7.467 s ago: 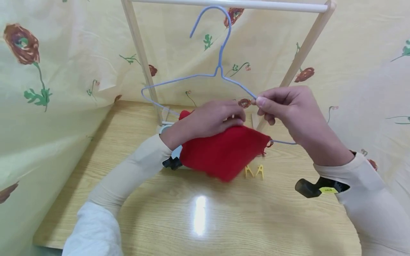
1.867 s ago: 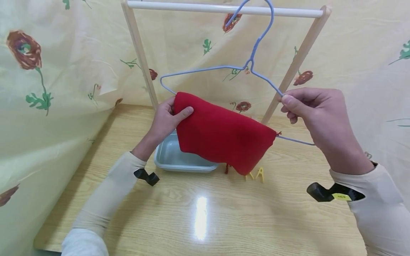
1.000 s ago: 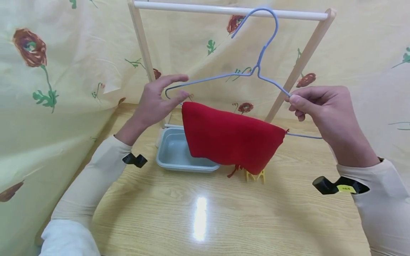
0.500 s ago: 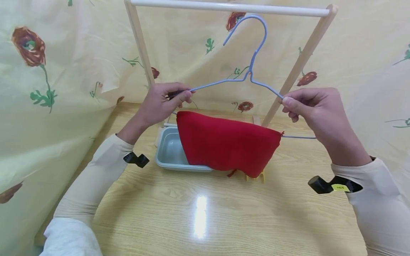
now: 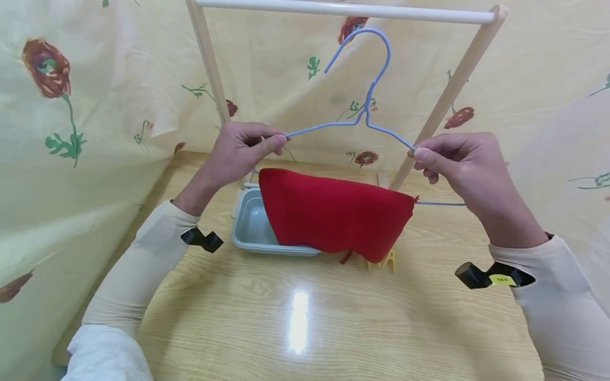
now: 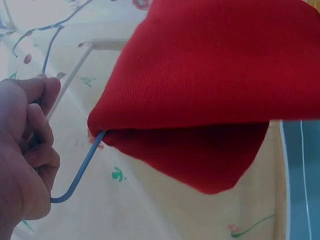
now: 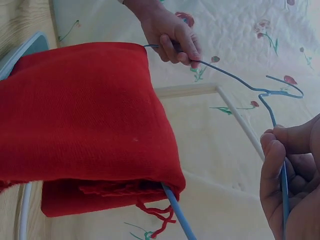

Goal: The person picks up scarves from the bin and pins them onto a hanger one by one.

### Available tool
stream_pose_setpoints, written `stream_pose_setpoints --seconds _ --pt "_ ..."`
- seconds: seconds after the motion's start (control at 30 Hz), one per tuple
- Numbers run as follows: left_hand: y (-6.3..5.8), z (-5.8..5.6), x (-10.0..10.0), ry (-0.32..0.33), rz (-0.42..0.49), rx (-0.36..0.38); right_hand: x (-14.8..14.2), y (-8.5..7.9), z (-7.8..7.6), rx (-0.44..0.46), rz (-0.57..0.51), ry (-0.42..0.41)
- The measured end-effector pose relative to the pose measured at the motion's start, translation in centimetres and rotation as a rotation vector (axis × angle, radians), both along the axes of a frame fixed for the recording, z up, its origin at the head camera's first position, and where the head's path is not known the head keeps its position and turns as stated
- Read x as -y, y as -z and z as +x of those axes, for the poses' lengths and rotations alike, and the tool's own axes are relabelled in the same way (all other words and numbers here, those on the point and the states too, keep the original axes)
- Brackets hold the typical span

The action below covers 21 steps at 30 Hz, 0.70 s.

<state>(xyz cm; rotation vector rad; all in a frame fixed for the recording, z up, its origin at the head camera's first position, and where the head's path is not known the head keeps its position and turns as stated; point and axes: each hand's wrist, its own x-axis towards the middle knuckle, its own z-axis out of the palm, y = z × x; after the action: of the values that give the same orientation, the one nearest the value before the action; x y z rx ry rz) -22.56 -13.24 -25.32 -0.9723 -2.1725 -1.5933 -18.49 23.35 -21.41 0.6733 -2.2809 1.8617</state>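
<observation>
A blue wire clothes hanger (image 5: 369, 98) is held up over the table, its hook pointing upward. Folded over its bottom bar hangs a red knitted scarf (image 5: 333, 214) with short tassels. My left hand (image 5: 243, 151) pinches the hanger's left shoulder between thumb and fingers, above the scarf's left end. On the other shoulder, my right hand (image 5: 459, 177) pinches the wire the same way. The left wrist view shows the scarf (image 6: 215, 65) draped over the bar beside my hand (image 6: 30, 145). In the right wrist view the scarf's two layers hang from the bar, and a tassel dangles.
Behind the hanger stands a wooden rack with a white top rail (image 5: 343, 8). A light blue plastic basin (image 5: 248, 227) sits on the table (image 5: 229, 317), partly covered by the scarf. Yellow clothespins (image 5: 389, 260) lie beside it. Flowered cloth (image 5: 95, 121) surrounds the table.
Earlier my left hand worked at the scarf, then let go of it and took the hanger's left shoulder. The scarf now hangs spread along the bar, and the hanger has lowered slightly.
</observation>
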Motion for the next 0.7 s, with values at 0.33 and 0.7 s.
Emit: stream_pose_setpoints --seconds 0.33,0.7 --pt "-1.1 1.5 -0.4 -0.014 0.051 0.009 -0.2 -0.1 -0.1 -0.044 0.148 0.050" --pt "-0.5 0.1 0.5 -0.046 0.127 -0.090 -1.6 -1.3 0.0 -0.137 0.213 0.153"
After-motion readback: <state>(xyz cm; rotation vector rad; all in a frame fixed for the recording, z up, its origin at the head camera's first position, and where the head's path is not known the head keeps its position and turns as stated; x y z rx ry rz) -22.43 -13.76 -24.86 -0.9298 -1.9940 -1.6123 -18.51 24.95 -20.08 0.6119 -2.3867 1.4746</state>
